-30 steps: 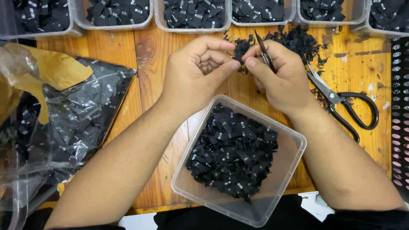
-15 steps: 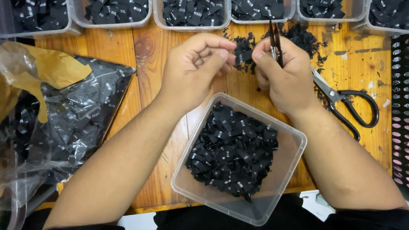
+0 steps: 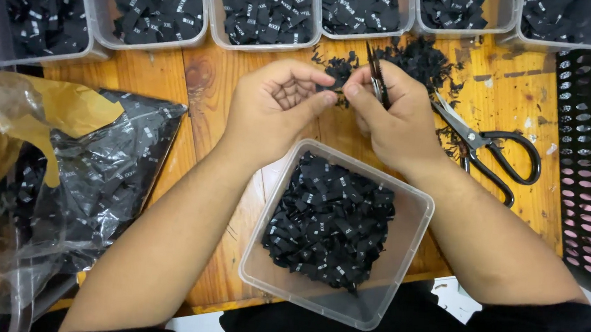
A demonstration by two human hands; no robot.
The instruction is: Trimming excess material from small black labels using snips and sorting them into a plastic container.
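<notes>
My left hand (image 3: 275, 108) and my right hand (image 3: 391, 117) meet over a wooden table (image 3: 210, 89), pinching a small black fabric label (image 3: 335, 83) between their fingertips. My right hand also grips thin black tweezers (image 3: 375, 77) that point away from me. Just below my hands stands a clear plastic tub (image 3: 400, 265) holding a heap of black labels (image 3: 330, 221) with small white marks.
Black scissors (image 3: 497, 150) lie right of my right hand beside loose black scraps (image 3: 423, 60). Several clear tubs (image 3: 265, 16) of black labels line the far edge. A crumpled plastic bag (image 3: 62, 190) of labels sits at left. A perforated black tray (image 3: 584, 153) is at right.
My right hand has lifted the tweezers more upright and both hands shifted slightly; the fingertips now pinch the label together.
</notes>
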